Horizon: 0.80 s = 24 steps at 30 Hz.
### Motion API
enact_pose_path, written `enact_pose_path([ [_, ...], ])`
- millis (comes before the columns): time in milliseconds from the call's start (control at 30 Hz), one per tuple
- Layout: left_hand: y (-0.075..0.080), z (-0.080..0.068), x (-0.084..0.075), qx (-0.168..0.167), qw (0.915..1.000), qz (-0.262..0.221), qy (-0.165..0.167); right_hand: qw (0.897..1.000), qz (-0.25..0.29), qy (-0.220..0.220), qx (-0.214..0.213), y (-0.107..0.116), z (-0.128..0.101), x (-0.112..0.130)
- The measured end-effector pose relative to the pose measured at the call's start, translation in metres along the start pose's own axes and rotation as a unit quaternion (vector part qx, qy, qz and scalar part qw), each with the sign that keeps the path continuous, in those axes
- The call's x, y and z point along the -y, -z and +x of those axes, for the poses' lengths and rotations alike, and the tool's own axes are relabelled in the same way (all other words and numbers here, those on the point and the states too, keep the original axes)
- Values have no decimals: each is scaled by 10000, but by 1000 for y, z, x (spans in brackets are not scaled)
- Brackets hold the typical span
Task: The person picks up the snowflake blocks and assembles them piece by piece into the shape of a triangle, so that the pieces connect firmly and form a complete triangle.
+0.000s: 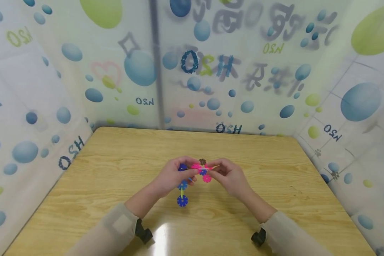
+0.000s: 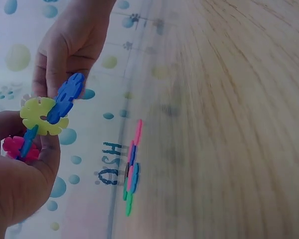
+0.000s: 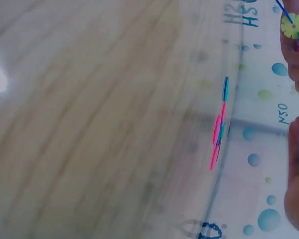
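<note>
My left hand (image 1: 176, 174) grips a joined string of flower-shaped notched plastic discs. A yellow disc (image 2: 37, 115), a blue disc (image 2: 67, 98) and a pink disc (image 2: 17, 148) show in the left wrist view. In the head view, a dark blue disc (image 1: 182, 201) hangs lowest. My right hand (image 1: 232, 177) faces the left one, thumb and forefinger pinching the end of a thin pale disc (image 1: 203, 169) seen edge-on between the hands. Fingertips partly hide the discs. At the right wrist view's edge, a yellow disc (image 3: 293, 26) shows by the left hand.
Beyond the hands, a flat cluster of pink, blue, green and brown discs (image 2: 131, 172) lies on the wooden table (image 1: 121, 149). A brown disc (image 1: 202, 161) and a pink disc (image 1: 207, 178) show between the hands. Bubble-printed curtains (image 1: 192, 106) enclose the table.
</note>
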<state>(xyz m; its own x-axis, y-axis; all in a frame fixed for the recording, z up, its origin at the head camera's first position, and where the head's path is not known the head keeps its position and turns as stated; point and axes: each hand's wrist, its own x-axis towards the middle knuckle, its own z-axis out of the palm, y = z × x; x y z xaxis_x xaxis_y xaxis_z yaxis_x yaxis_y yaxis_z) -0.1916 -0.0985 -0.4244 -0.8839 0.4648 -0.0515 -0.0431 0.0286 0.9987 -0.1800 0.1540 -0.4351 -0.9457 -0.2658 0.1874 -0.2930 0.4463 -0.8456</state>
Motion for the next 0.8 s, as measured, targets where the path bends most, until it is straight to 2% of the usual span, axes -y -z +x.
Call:
enact_pose_path([
  [133,3,0,0,-89,9999,46,79,9936,-599,-681,668,3,9,-8],
  [233,4,-1,0,-115,9998,54,149,9827,-949,-892,1318,2,16,-19],
  [333,4,-2,2,-114,9998,12,175,9762,-1188,-797,1630,1,21,-29],
  [467,4,-2,1,-100,9999,-33,116,9707,-1514,-534,1785,3,24,-33],
  [633,4,-3,-1,-117,9999,-28,54,9585,-2004,-105,2023,12,22,-33],
  [733,4,-4,-2,-146,9999,-12,62,9552,-2063,-8,2123,18,18,-35],
  [800,4,-4,-2,-172,9998,-8,94,9567,-1961,-84,2148,20,17,-36],
])
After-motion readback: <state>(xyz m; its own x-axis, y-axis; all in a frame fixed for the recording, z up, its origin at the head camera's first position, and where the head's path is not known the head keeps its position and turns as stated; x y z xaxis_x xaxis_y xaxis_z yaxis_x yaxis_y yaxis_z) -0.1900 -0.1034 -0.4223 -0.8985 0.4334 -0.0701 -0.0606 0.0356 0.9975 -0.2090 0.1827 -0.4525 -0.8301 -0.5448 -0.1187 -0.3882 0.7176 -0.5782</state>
